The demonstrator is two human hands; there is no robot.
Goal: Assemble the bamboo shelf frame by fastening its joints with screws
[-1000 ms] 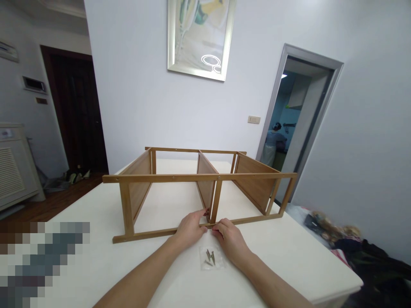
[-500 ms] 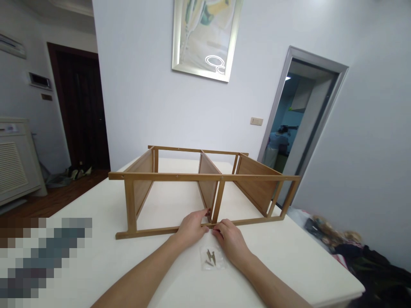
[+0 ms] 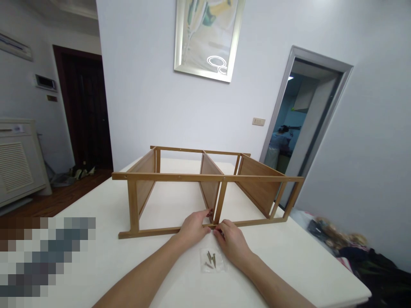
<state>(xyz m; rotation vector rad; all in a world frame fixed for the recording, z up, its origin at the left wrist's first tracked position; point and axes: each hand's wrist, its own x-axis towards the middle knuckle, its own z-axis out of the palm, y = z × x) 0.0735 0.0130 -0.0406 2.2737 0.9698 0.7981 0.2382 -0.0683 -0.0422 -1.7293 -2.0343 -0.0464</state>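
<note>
A brown wooden shelf frame [image 3: 192, 177] lies on its side on a white table [image 3: 289, 261]. Its middle panel [image 3: 210, 179] meets the lower front rail where both hands are. My left hand [image 3: 194, 228] is closed around that joint, its thumb at the rail and its fingers reaching to the panel. Beside it, my right hand [image 3: 233, 239] pinches at the rail's outer side; whatever is between its fingertips is hidden. Just in front of the hands, a small clear bag [image 3: 204, 266] with several screws [image 3: 212, 258] rests on the table.
A framed picture [image 3: 233, 38] hangs on the wall beyond the table. Through the doorway [image 3: 335, 68] at right, a person [image 3: 278, 143] stands in another room. Clothes [image 3: 379, 265] are heaped past the table's right edge. A louvred white cabinet [image 3: 19, 160] stands at left.
The view has turned slightly left, so the scene sits farther right. Both hands stay at the same joint; the frame and screw bag have not visibly moved on the table.
</note>
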